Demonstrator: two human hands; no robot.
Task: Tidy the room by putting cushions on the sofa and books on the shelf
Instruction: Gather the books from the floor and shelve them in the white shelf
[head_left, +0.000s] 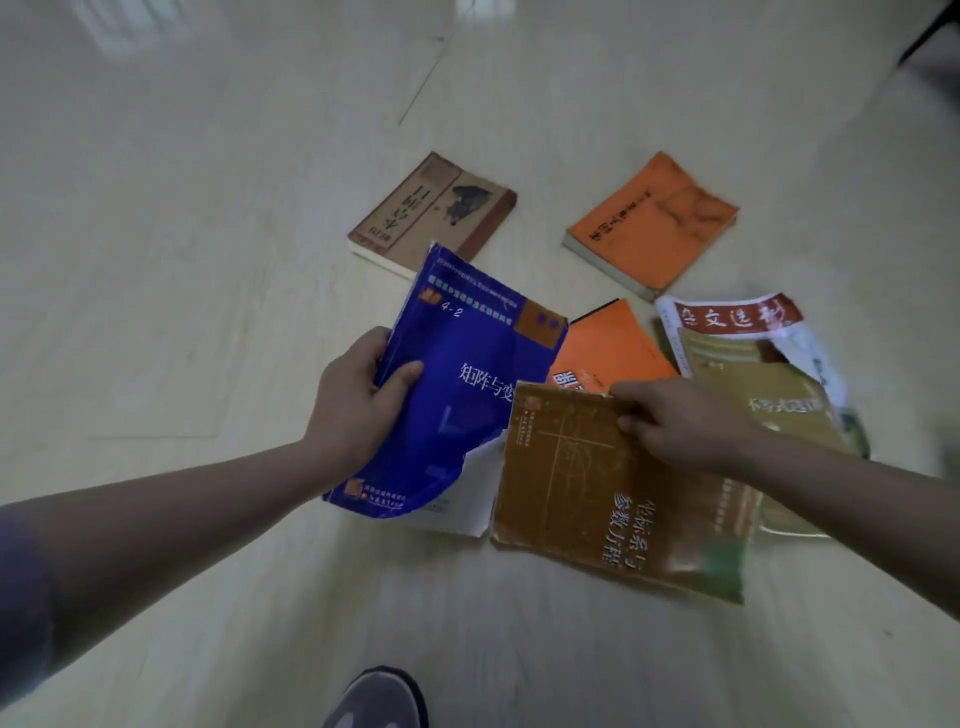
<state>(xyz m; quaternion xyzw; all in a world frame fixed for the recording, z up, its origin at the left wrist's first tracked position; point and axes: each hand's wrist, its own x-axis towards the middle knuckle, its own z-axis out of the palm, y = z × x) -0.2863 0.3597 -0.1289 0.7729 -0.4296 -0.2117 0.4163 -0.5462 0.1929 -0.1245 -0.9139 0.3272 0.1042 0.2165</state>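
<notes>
Left hand grips blue book; right hand pinches brown book

Your left arm wears a sleeve of dark bluish-purple cloth. It shows only at the left edge of the view, soft and blurred, and its hem ends high on the arm. Below that hem your left forearm is bare down to your left hand. Your right forearm is bare along all the length that shows, as is your right hand. At the bottom edge you wear a shoe with a rounded grey toe and a darker band round its rim; it is too blurred to tell any markings.
</notes>
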